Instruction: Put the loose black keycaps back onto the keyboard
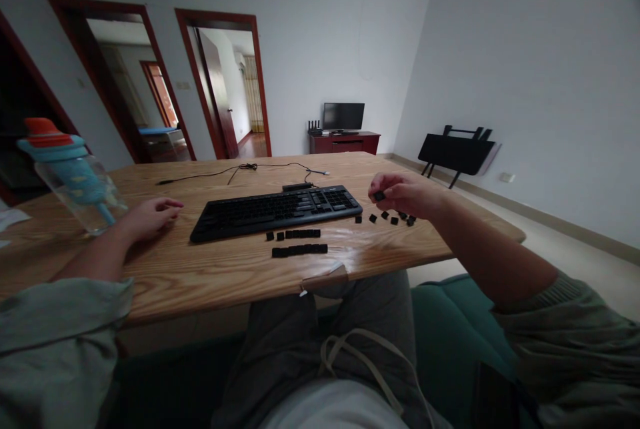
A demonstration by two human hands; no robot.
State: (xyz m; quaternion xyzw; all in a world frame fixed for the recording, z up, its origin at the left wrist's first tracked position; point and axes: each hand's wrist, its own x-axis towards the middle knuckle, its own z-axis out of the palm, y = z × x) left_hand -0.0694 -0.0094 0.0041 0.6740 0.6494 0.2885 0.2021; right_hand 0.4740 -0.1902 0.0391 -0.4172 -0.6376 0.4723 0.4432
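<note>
A small black keycap (379, 195) is pinched in the fingertips of my right hand (405, 194), held above the table just right of the keyboard. The black keyboard (275, 210) lies in front of me; which of its keys are off, I cannot tell. Below that hand several loose keycaps (395, 221) are scattered on the wood. Two rows of keycaps, an upper row (303, 233) and a lower row (300, 250), lie between the keyboard and the table's near edge. My left hand (153, 217) rests on the table left of the keyboard, fingers stretched out and holding nothing.
A clear bottle (83, 182) with a blue and orange lid stands beside my left forearm. Behind the keyboard, a black cable (247, 167) runs over the wooden table (190, 275). Papers (11, 218) lie at the far left. A folded black table (456, 152) leans by the wall.
</note>
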